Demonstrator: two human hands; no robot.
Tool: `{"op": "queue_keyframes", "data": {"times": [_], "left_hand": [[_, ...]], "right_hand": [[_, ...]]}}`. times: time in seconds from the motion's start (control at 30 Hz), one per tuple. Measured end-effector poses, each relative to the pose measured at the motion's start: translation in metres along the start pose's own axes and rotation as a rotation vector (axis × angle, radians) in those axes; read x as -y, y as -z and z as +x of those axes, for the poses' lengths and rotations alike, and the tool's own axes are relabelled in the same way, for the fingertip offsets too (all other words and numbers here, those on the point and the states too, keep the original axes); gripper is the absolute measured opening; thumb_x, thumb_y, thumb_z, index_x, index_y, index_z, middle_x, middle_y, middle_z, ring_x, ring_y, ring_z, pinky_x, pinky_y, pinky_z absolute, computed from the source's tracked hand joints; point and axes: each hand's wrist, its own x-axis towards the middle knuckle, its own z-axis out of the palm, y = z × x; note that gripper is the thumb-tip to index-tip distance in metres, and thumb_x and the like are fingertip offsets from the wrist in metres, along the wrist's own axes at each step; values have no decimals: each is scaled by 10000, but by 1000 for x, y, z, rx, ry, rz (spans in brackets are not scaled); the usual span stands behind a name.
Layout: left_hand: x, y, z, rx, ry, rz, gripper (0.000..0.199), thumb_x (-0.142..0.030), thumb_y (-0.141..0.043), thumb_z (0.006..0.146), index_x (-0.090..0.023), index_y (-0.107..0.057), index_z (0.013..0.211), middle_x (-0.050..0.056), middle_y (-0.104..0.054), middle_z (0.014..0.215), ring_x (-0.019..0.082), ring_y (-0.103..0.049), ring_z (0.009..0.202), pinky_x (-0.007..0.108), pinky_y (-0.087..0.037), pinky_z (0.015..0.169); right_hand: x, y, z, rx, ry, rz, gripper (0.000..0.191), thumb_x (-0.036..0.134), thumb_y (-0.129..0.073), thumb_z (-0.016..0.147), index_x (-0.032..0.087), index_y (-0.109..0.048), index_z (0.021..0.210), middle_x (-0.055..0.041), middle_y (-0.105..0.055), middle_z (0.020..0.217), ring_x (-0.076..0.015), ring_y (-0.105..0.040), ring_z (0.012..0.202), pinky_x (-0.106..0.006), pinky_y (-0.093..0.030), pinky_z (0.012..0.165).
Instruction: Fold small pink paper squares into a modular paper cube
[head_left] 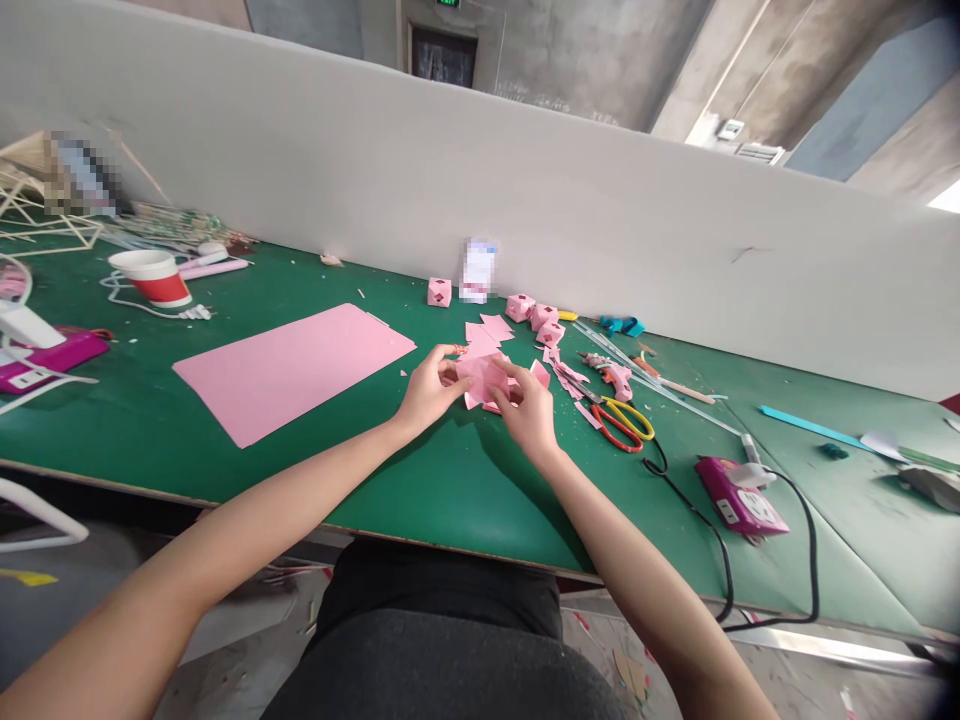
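Between both hands, just above the green table, is a folded piece of pink paper (484, 376). My left hand (435, 385) pinches its left side between thumb and fingers. On the right side, my right hand (529, 405) grips it the same way. Small cut pink paper pieces (491, 330) lie right behind the hands. Several folded pink paper cubes with cut-out openings, one of them a lone cube (439, 292), stand farther back. Scissors with red and yellow handles (622, 425) rest to the right of my right hand, beside thin pink scraps (559, 370).
A large pink sheet (292, 370) lies on the green table (420, 500) to the left. At right are a pink glue gun (616, 380), a purple power strip (742, 497) and a black cord (697, 515). A paper cup (152, 277) stands far left; a pale partition (360, 160) closes the back.
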Motion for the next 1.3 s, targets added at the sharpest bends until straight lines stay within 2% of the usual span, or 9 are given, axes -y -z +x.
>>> {"op": "queue_keyframes", "data": {"times": [0.13,0.27,0.47,0.63,0.77,0.87,0.97,1.17,1.3], "left_hand": [[-1,-5,-6,13,-4,-3,490,-199,-757,800,-202,-525,1232,89,-733,1091,200,-735,921,286,-588,722],[-3,-10,-12,53,-47,20,544,-193,-724,842,-219,-470,1322,153,-636,1344,213,-725,1009,297,-598,755],[-1,-11,-14,75,-229,284,616,-117,-595,890,-203,-377,1460,182,-519,1493,260,-626,1244,392,-552,987],[0,-11,-14,78,-246,307,672,-88,-544,893,-205,-314,1513,186,-502,1510,265,-581,1316,408,-523,1050],[0,-11,-14,104,-299,368,670,-51,-494,883,-203,-327,1514,167,-462,1554,277,-486,1419,452,-460,1138],[0,-10,-15,118,-326,404,668,-20,-437,878,-200,-336,1513,155,-486,1536,274,-465,1438,482,-432,1165],[1,-10,-16,126,-330,417,642,-14,-420,879,-197,-365,1492,153,-523,1502,268,-480,1427,488,-428,1168],[-3,-11,-18,157,-342,460,531,-33,-409,918,-180,-422,1429,157,-586,1432,264,-553,1354,468,-502,1086],[-8,-11,-18,116,-368,452,457,-84,-447,952,-203,-456,1393,131,-623,1385,245,-598,1297,435,-513,1070]], "right_hand": [[-1,-3,-2,-25,23,-100,391,290,-595,892,241,-657,1275,-98,-695,1239,-193,-720,781,-357,-621,744],[-1,-4,-4,-20,21,-69,465,337,-572,927,233,-553,1380,-105,-689,1227,-174,-705,693,-359,-618,702],[2,-4,-3,-70,7,-120,470,367,-563,928,217,-509,1370,-107,-712,1146,-170,-697,639,-343,-593,682],[2,-6,-2,-115,-24,-96,478,329,-557,903,201,-488,1358,-88,-731,1062,-161,-695,617,-317,-571,647],[1,-6,0,-99,-59,-103,303,332,-583,886,217,-612,1164,-61,-760,990,-184,-726,663,-330,-573,669],[1,-6,-1,-77,-86,-116,232,409,-612,895,229,-668,1032,-47,-778,895,-213,-742,688,-336,-572,658],[2,-6,-1,-81,-99,-128,265,487,-625,898,231,-685,933,-41,-779,833,-227,-747,694,-329,-564,639],[3,-6,-1,-81,-129,-74,336,558,-617,889,228,-670,852,-44,-772,810,-217,-740,659,-311,-556,585],[3,-5,-1,-92,-105,-66,368,582,-619,877,224,-658,800,-41,-760,778,-219,-739,676,-317,-572,601]]}}
